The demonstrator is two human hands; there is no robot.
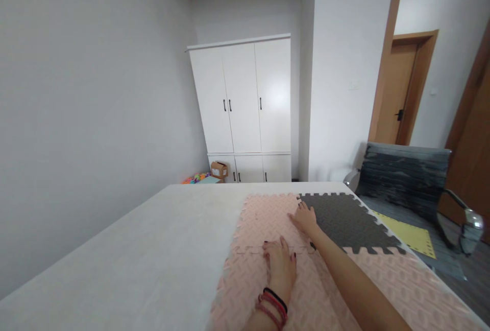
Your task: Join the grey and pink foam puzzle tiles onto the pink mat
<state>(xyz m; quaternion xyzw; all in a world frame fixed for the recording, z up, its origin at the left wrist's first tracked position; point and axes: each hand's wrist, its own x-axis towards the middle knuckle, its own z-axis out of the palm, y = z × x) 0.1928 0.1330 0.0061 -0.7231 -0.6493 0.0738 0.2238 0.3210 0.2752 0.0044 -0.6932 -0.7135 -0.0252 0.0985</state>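
head view, looking down across a pale bed (126, 249). left hand (280, 264) lies flat, fingers spread open, pressing on the toothed seam between two pink foam mats (268, 218); red and black bands (272, 306) circle its wrist. right hand (305, 218) reaches further, fingers open and flat, resting at the joint where the far pink mat meets the dark grey foam mat (344, 221). all mats lie on the bed's right half. white wardrobe (245, 106) behind; grey chair (406, 178) to the right.
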